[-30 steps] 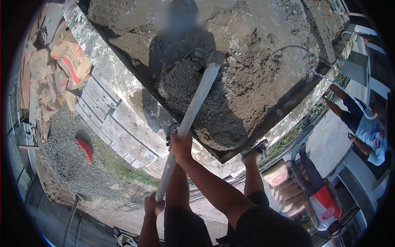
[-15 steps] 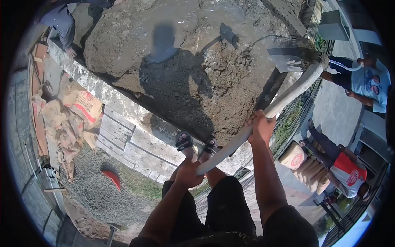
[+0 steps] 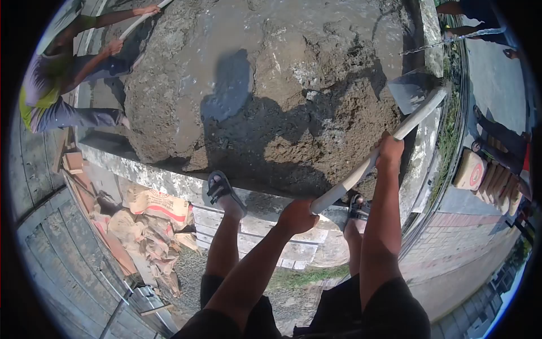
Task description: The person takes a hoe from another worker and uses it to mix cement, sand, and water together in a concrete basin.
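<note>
A long pale wooden handle (image 3: 355,174) runs diagonally between my hands, with a metal blade (image 3: 412,89) at its upper right end. The shovel blade hangs by the right wall of the trough. Wrapped round the handle's lower end is my left hand (image 3: 298,217). Farther up, my right hand (image 3: 389,151) grips the same handle. Wet grey-brown mortar (image 3: 305,130) fills much of the trough, with my shadow over it. My sandalled feet stand apart at the trough's near wall (image 3: 169,179).
At the upper left a co-worker (image 3: 48,85) holds another pole over the mortar. Torn paper sacks (image 3: 161,206) lie at the lower left. Stacked full bags (image 3: 471,169) are on the right, beside other people's legs. A chain (image 3: 446,43) crosses the right wall.
The view has turned, and the co-worker at the left has come into sight. Since the first frame, the blade has swung from the mortar to the right wall, and my hands have changed position on the handle.
</note>
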`<act>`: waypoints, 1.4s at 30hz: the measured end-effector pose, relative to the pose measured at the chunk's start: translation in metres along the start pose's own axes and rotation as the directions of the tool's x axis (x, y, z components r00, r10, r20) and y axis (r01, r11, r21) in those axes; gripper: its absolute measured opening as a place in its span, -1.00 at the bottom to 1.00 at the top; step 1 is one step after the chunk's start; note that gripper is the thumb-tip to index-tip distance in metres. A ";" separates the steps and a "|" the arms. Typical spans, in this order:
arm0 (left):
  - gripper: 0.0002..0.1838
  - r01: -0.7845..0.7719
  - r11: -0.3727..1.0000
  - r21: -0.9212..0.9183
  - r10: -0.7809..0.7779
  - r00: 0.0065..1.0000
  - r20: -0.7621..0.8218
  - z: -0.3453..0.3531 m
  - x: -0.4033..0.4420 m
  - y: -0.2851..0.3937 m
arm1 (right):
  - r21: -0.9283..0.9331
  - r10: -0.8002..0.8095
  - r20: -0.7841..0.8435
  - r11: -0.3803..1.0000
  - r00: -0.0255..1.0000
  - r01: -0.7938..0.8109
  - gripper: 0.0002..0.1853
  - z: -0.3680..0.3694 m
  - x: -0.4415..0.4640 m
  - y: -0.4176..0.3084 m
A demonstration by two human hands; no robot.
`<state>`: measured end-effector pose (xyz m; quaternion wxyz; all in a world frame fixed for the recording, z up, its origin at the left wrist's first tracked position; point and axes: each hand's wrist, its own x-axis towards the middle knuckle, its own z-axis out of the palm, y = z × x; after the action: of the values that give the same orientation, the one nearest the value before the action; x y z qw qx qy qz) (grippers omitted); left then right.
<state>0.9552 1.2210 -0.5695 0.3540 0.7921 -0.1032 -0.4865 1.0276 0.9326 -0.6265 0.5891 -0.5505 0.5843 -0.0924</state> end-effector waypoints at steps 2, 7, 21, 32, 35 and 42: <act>-0.58 0.167 0.980 0.106 -0.175 0.982 0.072 -0.033 -0.031 -0.076 | -0.140 0.232 -0.084 0.960 0.969 -0.242 -0.89 0.069 -0.011 0.138; -0.60 0.334 0.899 0.284 -0.390 0.906 0.166 -0.124 -0.114 -0.129 | 0.032 0.523 0.089 0.849 0.847 -0.528 -0.89 0.123 -0.128 0.207; -0.76 0.334 0.933 0.129 -0.332 0.942 -0.040 -0.219 -0.234 -0.234 | 0.212 0.348 0.140 0.904 0.927 -0.371 -0.61 0.246 -0.319 0.104; -0.75 0.274 0.867 -0.417 -0.382 0.902 -0.201 -0.094 -0.022 -0.196 | -0.492 0.009 0.380 0.849 0.925 0.194 -0.50 0.345 -0.048 0.177; -0.75 0.489 0.731 -0.476 -0.602 0.790 -0.113 -0.027 -0.106 -0.196 | -0.671 0.239 0.346 0.739 0.907 0.061 -0.49 0.294 -0.149 0.213; -0.74 0.434 0.775 -0.460 -0.516 0.854 -0.065 0.026 -0.228 -0.171 | -0.660 0.328 0.297 0.749 0.897 -0.056 -0.50 0.199 -0.252 0.190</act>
<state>0.7871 1.4495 -0.5309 0.3927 0.7363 0.2442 -0.4940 1.0074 1.3011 -0.6798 0.4792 -0.6592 0.5040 0.2860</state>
